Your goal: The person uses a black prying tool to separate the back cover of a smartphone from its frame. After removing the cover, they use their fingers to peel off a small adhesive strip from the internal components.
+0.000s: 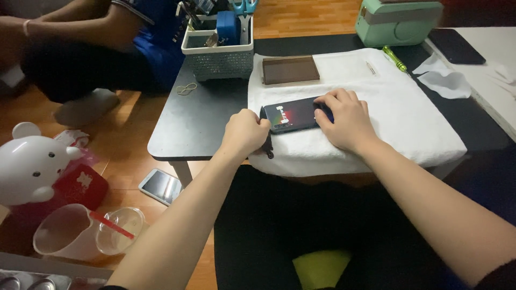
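Both hands (244, 131) (344, 121) on phone (293, 114) near towel (408, 121) edge

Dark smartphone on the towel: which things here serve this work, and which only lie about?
In use: dark glossy smartphone, white folded towel, left hand, right hand.
Lying about: green-handled screwdriver, grey woven basket, white bear figure, mint-green plastic box.

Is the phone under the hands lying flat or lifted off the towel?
Flat. The phone lies on the white towel, right hand pressing its right end, left hand closed at its left edge.
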